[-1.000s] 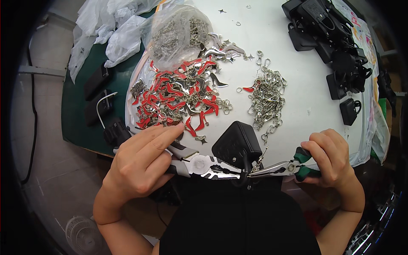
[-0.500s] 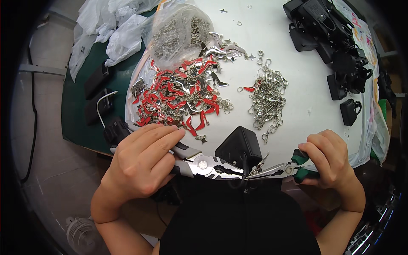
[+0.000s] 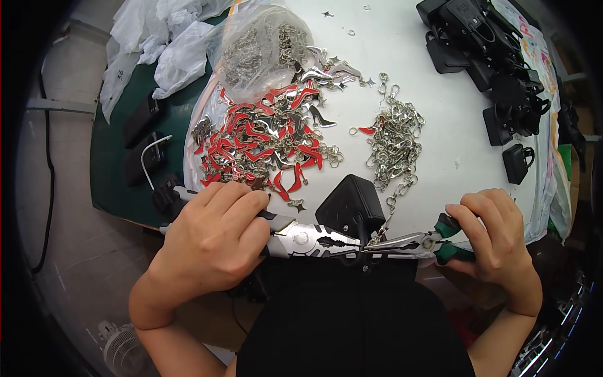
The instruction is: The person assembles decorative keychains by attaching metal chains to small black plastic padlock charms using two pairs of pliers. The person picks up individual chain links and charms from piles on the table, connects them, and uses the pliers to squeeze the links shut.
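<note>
Since a second ago your two pliers have stayed nose to nose over the near edge of the table, and only your left hand [image 3: 210, 242] has shifted a little, its fingers curling further over the handles. The small black pouch [image 3: 349, 206] sits just above the point where the two tools meet, its lower edge touching the jaws, and a short bit of silver chain [image 3: 383, 229] hangs beside it at the tips. Your left hand is clenched around the grey-handled combination pliers [image 3: 311, 240], whose nose points right. Your right hand [image 3: 493, 235] grasps the green-handled needle-nose pliers [image 3: 418, 242], whose thin nose points left to meet the other. Above the meeting point, a little to the right, lies a loose heap of silver clasps and chains [image 3: 396, 144]. Up and to the left of the grip spreads a pile of red and silver shoe-shaped charms [image 3: 264, 141], with a clear bag of metal rings [image 3: 260, 47] beyond it. Far up to the right, more black pouches [image 3: 496, 63] are bunched together on the white table [image 3: 452, 157].
</note>
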`<state>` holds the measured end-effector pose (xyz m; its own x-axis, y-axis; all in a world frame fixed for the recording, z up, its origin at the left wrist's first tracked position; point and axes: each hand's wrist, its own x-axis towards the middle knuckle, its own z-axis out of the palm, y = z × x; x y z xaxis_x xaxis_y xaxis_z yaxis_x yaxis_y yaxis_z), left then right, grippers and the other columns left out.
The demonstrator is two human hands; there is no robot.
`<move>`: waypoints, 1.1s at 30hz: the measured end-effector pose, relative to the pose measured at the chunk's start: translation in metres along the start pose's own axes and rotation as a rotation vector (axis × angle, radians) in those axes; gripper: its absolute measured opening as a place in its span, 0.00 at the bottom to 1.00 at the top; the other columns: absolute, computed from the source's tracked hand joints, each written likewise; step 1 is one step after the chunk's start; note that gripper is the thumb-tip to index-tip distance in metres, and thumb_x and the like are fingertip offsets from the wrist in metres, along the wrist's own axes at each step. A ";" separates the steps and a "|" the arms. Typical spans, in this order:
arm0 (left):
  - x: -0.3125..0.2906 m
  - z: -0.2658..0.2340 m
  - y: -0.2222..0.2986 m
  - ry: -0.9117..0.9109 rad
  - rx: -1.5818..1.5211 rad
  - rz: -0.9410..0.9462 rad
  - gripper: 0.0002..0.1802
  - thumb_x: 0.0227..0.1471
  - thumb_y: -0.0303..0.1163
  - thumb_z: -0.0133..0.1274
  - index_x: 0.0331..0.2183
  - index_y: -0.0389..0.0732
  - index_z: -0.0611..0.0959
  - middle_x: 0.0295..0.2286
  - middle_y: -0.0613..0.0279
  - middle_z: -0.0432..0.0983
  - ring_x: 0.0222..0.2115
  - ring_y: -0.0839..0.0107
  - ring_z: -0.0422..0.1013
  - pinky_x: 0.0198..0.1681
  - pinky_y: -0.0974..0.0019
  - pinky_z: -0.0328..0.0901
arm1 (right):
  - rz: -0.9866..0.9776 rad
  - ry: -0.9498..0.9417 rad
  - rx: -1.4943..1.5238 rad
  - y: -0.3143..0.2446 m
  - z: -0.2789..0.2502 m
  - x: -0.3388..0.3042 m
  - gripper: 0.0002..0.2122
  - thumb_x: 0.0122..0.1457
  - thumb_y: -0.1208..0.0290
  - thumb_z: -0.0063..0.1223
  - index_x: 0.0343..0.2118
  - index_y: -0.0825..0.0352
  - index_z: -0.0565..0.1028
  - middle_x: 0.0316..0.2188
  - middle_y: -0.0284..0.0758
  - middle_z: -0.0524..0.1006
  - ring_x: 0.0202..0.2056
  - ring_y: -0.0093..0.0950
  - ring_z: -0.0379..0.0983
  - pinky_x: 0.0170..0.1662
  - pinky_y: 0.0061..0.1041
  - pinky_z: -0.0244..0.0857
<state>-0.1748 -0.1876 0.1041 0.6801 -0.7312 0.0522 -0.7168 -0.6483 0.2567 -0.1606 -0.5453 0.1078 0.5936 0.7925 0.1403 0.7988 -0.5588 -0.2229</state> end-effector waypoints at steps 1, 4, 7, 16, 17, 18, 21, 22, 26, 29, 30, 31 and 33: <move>0.000 -0.001 0.000 -0.018 -0.002 -0.015 0.12 0.28 0.28 0.57 0.20 0.35 0.72 0.33 0.52 0.74 0.34 0.58 0.73 0.35 0.59 0.68 | 0.005 -0.022 -0.021 -0.001 -0.001 0.001 0.28 0.46 0.53 0.60 0.43 0.73 0.74 0.34 0.41 0.70 0.28 0.36 0.67 0.30 0.34 0.62; -0.002 -0.003 0.002 -0.053 -0.027 -0.044 0.15 0.25 0.29 0.60 0.21 0.36 0.73 0.34 0.52 0.73 0.34 0.58 0.73 0.36 0.59 0.68 | 0.046 -0.060 -0.020 -0.006 -0.006 0.002 0.29 0.42 0.55 0.62 0.43 0.74 0.73 0.33 0.41 0.70 0.28 0.36 0.66 0.30 0.34 0.62; -0.006 0.000 0.003 -0.038 -0.033 -0.061 0.18 0.22 0.29 0.63 0.21 0.36 0.73 0.36 0.51 0.73 0.34 0.57 0.73 0.37 0.58 0.69 | 0.139 -0.084 0.039 -0.016 0.001 0.000 0.30 0.38 0.60 0.67 0.43 0.74 0.73 0.33 0.41 0.70 0.28 0.36 0.67 0.30 0.33 0.62; -0.004 0.009 0.003 0.101 0.038 -0.042 0.17 0.22 0.27 0.60 0.21 0.33 0.71 0.35 0.46 0.74 0.34 0.53 0.75 0.36 0.55 0.71 | 0.309 -0.056 0.272 -0.024 0.021 -0.011 0.29 0.40 0.66 0.72 0.44 0.73 0.72 0.35 0.42 0.74 0.31 0.39 0.72 0.34 0.33 0.68; -0.003 0.008 0.003 0.110 0.057 -0.036 0.16 0.22 0.26 0.58 0.20 0.33 0.71 0.33 0.46 0.74 0.33 0.53 0.74 0.36 0.55 0.71 | 0.311 -0.055 0.271 -0.024 0.023 -0.012 0.29 0.40 0.66 0.72 0.44 0.73 0.72 0.35 0.42 0.74 0.31 0.39 0.72 0.34 0.33 0.68; -0.002 0.009 0.003 0.111 0.058 -0.034 0.16 0.22 0.26 0.58 0.20 0.33 0.71 0.33 0.46 0.74 0.33 0.53 0.74 0.36 0.55 0.71 | 0.338 -0.059 0.315 -0.025 0.023 -0.013 0.28 0.41 0.66 0.71 0.44 0.73 0.72 0.35 0.43 0.74 0.33 0.40 0.73 0.35 0.34 0.69; -0.001 0.011 0.002 0.165 0.112 0.009 0.13 0.23 0.25 0.55 0.19 0.33 0.71 0.32 0.46 0.74 0.32 0.54 0.74 0.34 0.55 0.71 | 0.369 -0.075 0.375 -0.024 0.021 -0.015 0.27 0.43 0.66 0.71 0.45 0.73 0.72 0.35 0.44 0.75 0.34 0.42 0.74 0.36 0.35 0.70; -0.001 0.012 0.001 0.181 0.145 0.022 0.12 0.24 0.25 0.54 0.19 0.33 0.71 0.32 0.46 0.74 0.31 0.54 0.73 0.34 0.55 0.71 | 0.372 -0.088 0.394 -0.024 0.020 -0.015 0.27 0.44 0.66 0.71 0.45 0.74 0.72 0.35 0.45 0.75 0.34 0.42 0.74 0.37 0.35 0.70; -0.001 0.010 0.002 0.172 0.136 0.028 0.13 0.23 0.25 0.55 0.19 0.33 0.71 0.32 0.47 0.74 0.31 0.55 0.73 0.33 0.56 0.71 | 0.344 -0.064 0.386 -0.020 0.022 -0.015 0.27 0.43 0.67 0.71 0.45 0.73 0.72 0.35 0.44 0.75 0.33 0.41 0.74 0.35 0.34 0.70; 0.002 0.005 0.004 0.138 0.046 -0.038 0.15 0.22 0.26 0.57 0.19 0.33 0.71 0.33 0.48 0.74 0.32 0.55 0.74 0.33 0.57 0.71 | 0.257 -0.016 0.290 -0.015 0.018 -0.011 0.28 0.41 0.67 0.71 0.44 0.73 0.72 0.35 0.42 0.75 0.30 0.39 0.72 0.33 0.33 0.68; 0.002 0.004 0.004 0.139 0.046 -0.037 0.15 0.22 0.26 0.57 0.19 0.33 0.71 0.33 0.48 0.74 0.32 0.55 0.74 0.33 0.57 0.71 | 0.238 -0.006 0.269 -0.014 0.016 -0.010 0.28 0.40 0.67 0.71 0.44 0.73 0.72 0.35 0.41 0.75 0.29 0.37 0.71 0.32 0.33 0.67; 0.001 0.004 0.004 0.129 0.043 -0.044 0.16 0.22 0.26 0.58 0.20 0.33 0.72 0.34 0.49 0.75 0.32 0.55 0.74 0.34 0.57 0.71 | 0.221 0.003 0.249 -0.014 0.015 -0.010 0.28 0.38 0.66 0.72 0.44 0.72 0.73 0.34 0.40 0.75 0.28 0.36 0.70 0.31 0.32 0.66; -0.001 0.003 0.006 0.118 0.041 -0.054 0.16 0.21 0.27 0.59 0.20 0.33 0.72 0.34 0.50 0.75 0.33 0.55 0.74 0.35 0.57 0.71 | 0.214 0.000 0.213 -0.016 0.012 -0.008 0.28 0.38 0.66 0.72 0.43 0.72 0.73 0.34 0.39 0.75 0.28 0.35 0.69 0.30 0.32 0.65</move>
<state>-0.1806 -0.1917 0.1027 0.7298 -0.6662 0.1535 -0.6824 -0.6962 0.2231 -0.1789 -0.5402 0.0987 0.7464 0.6620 0.0681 0.6167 -0.6496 -0.4446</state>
